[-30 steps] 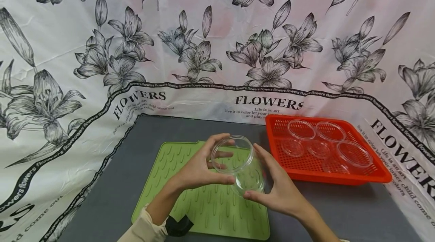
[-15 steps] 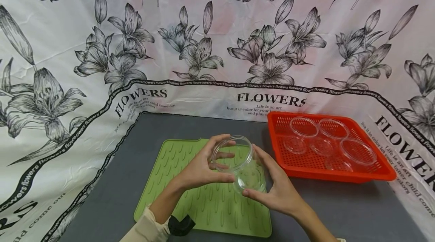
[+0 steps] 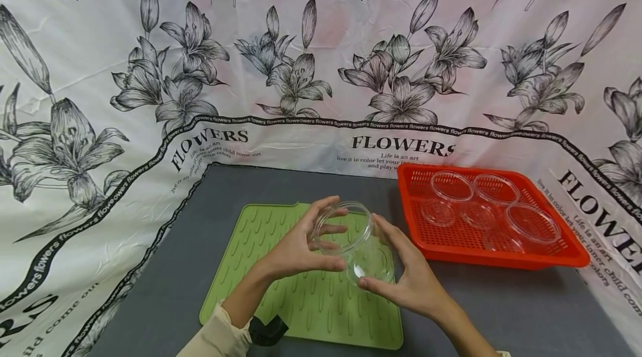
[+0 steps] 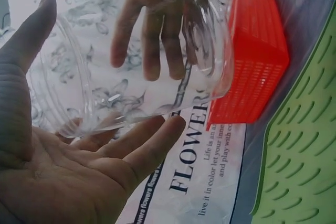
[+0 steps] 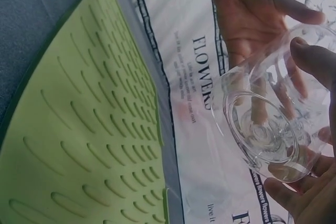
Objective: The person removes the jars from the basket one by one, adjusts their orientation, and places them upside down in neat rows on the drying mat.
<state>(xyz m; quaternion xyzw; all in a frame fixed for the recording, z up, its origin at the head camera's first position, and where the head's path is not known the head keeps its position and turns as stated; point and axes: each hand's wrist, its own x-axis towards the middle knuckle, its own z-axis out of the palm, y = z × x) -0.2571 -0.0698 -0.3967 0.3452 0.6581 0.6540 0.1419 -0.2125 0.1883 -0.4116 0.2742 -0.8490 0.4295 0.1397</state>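
While the clear plastic jar (image 3: 368, 252) is held tilted at lower centre of the head view, the left hand (image 3: 299, 245) curves thumb and fingers round its rim end; the right hand (image 3: 413, 273) grips its base end. This two-ended grip presumably steadies the tilt. Beneath lies the green ridged mat (image 3: 301, 312); at right, the red plastic basket (image 3: 471, 257) likely keeps three clear containers (image 3: 524, 229) together. The left wrist view shows, through the jar, right-hand fingers that the head view mostly hides.

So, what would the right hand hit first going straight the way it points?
The right hand would first meet the clear jar it's holding; beyond that, probably the left hand, though depth is unclear.
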